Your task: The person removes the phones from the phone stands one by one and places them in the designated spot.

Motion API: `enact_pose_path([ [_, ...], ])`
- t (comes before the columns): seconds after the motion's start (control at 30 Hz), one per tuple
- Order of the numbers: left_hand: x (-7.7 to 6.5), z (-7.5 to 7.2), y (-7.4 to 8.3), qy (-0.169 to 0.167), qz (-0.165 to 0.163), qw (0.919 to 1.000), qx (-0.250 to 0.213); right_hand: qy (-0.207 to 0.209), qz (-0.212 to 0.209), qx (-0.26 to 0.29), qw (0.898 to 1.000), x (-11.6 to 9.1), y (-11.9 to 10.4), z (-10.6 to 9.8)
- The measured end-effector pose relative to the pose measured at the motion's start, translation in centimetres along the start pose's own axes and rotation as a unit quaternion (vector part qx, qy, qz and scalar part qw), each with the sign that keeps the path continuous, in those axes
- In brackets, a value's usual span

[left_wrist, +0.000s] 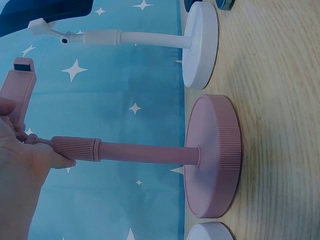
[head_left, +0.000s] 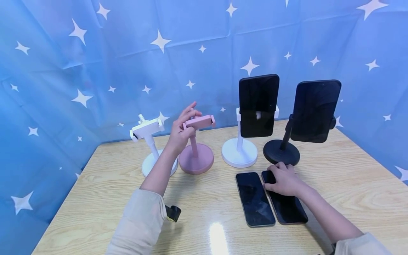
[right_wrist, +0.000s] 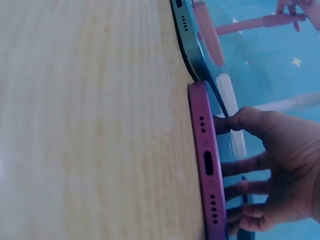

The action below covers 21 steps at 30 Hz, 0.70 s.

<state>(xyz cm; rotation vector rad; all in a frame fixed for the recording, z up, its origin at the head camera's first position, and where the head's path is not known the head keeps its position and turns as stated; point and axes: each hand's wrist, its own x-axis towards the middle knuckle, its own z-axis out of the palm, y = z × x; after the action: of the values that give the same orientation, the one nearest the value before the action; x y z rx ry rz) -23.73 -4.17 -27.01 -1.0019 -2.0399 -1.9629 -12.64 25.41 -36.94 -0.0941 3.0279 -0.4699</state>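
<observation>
Pink phone stand point(head_left: 196, 161) pinched at its clamp point(head_left: 201, 122) by left hand point(head_left: 182, 129), seemingly for steadiness, with flat phone point(head_left: 288, 207) beneath right hand point(head_left: 283, 180), half-curled over the edges, likely for purchase.

We see a wood-grained counter point(head_left: 95, 202) carrying 2 white stands point(head_left: 239, 156), 1 pink stand point(head_left: 196, 163) and 1 black stand point(head_left: 280, 154); in front of them, 2 phones point(head_left: 255, 201) lie flat.
</observation>
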Motion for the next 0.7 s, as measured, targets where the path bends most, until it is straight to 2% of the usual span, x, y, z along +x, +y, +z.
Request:
enact_pose_path([
  [0.17,0.0,0.0,-1.4,0.016,-0.030,0.9985,-0.043,-0.012,-0.034,-0.018,0.999,0.1,0.3,-0.2],
  [0.43,-0.5,0.7,-1.5,0.087,-0.009,0.9915,-0.096,-0.054,-0.068,-0.050,0.995,0.6,0.0,-1.3],
  [0.57,-0.9,1.0,-1.6,0.113,0.005,0.9887,-0.099,-0.070,-0.054,-0.088,0.992,0.7,-0.3,-2.0],
  [0.7,-1.4,1.6,-1.6,0.140,0.024,0.9844,-0.103,-0.062,-0.027,-0.101,0.993,0.5,-0.8,-3.1],
])
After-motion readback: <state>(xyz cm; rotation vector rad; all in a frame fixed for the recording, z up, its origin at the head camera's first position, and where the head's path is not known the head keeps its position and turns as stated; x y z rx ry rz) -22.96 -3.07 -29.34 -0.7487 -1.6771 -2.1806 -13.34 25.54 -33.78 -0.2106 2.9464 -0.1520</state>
